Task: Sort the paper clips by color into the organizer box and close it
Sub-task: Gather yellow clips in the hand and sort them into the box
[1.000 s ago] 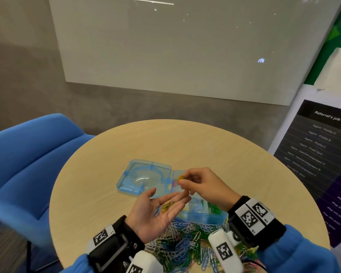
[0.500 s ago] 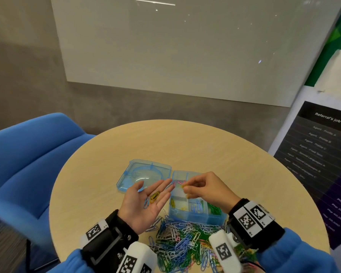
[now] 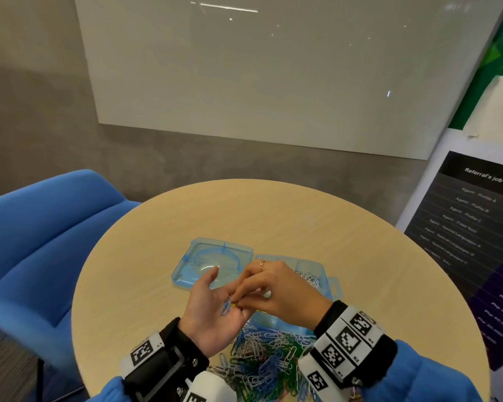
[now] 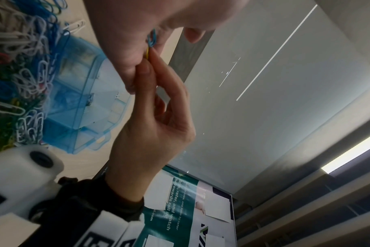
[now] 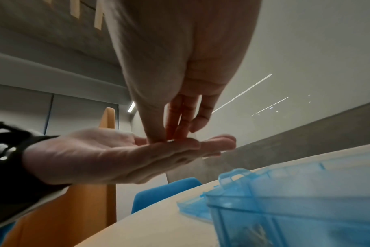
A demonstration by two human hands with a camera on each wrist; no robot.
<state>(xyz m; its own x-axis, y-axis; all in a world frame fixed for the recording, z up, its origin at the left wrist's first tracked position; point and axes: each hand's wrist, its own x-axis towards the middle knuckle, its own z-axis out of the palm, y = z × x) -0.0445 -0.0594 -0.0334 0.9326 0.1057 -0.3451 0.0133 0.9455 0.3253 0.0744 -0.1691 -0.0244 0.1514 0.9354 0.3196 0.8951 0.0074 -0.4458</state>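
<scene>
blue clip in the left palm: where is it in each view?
Head: the blue paper clip lies on the left hand, lower centre, beside the right hand fingertips.
Left wrist: blue paper clip top centre, just above the right hand's fingertips.
Right wrist: not visible; the left hand is seen edge-on.
Shared landmark: the blue organizer box.

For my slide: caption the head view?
Right hand pinches a yellow clip from the open left palm.

Blue clip [image 3: 226, 305], translucent blue box [image 3: 325, 274], black-and-white checkered wristbands [image 3: 346, 340], blue chair [image 3: 41, 227].
</scene>
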